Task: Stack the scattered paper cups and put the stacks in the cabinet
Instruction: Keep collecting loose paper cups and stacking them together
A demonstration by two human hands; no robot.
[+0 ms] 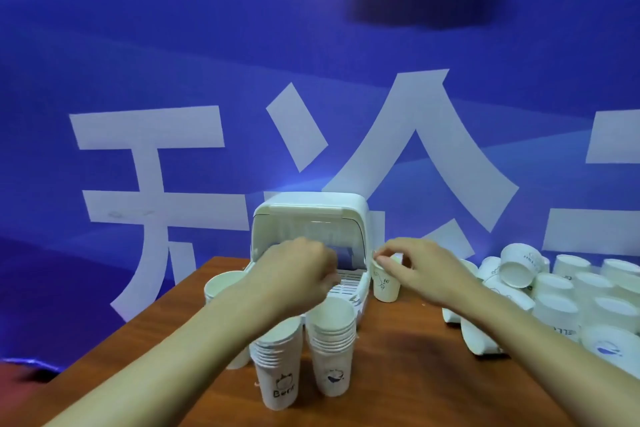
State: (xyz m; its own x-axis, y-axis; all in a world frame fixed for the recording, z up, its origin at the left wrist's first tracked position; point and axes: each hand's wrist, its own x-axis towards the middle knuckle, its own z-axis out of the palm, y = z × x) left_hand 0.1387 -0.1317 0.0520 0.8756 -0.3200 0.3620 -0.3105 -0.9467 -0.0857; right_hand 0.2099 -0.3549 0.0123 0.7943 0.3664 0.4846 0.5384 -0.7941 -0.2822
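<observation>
The right hand [415,270], right of centre, pinches between thumb and forefinger the rim of a white paper cup [386,285] marked "Hi", which stands upright just right of the cabinet [311,215]. The left hand [298,270], at centre, curls its fingers down before the cabinet's open mouth; whether it grips anything cannot be told. The cabinet is white, with its lid raised. Below the left hand stand a stack [277,371] and a second stack [332,357], upright and side by side. A left cup [221,284] shows behind the left wrist. A pile [554,291] of loose cups fills the right edge of the brown table [398,378]. A blue banner [173,45] lies behind.
</observation>
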